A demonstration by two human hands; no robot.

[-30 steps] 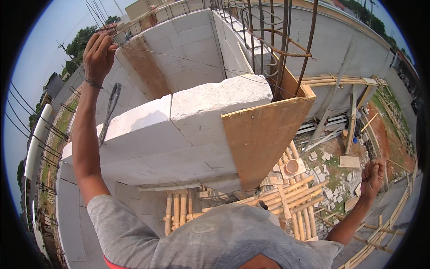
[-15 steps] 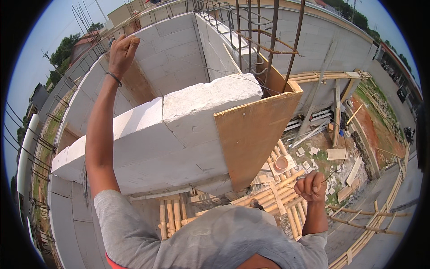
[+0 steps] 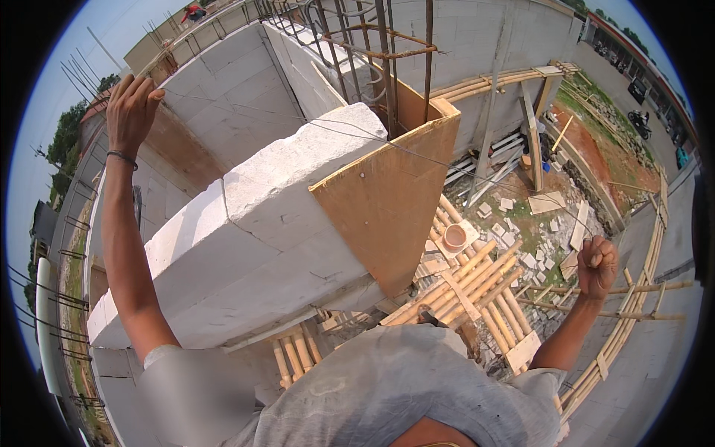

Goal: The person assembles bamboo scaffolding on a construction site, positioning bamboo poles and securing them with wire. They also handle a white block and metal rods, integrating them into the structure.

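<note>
A thin dark wire [image 3: 417, 153] runs across the top of the white block wall [image 3: 298, 167] and past a brown plywood panel [image 3: 387, 212], between my two hands. My right hand [image 3: 598, 267] is a fist on the wire's right end, out over the ground on the right. Raised at the far left, my left hand [image 3: 132, 112] has bent fingers with the thumb to the right, and the wire leads up to it. Its grip is partly hidden. Upright rusty rebar [image 3: 389, 67] stands behind the panel at the wall's end.
Below lies a bamboo scaffold [image 3: 477, 287] holding a round bucket [image 3: 453, 237]. Broken block pieces [image 3: 532, 257] litter the ground. Bamboo poles [image 3: 648, 268] line the right side, a timber prop [image 3: 532, 141] stands beyond, and rebar stubs [image 3: 74, 223] jut out at left.
My right hand has swung outward to the right and up, and my left hand has shifted left. The wire now spans farther across the panel. The view has turned slightly right.
</note>
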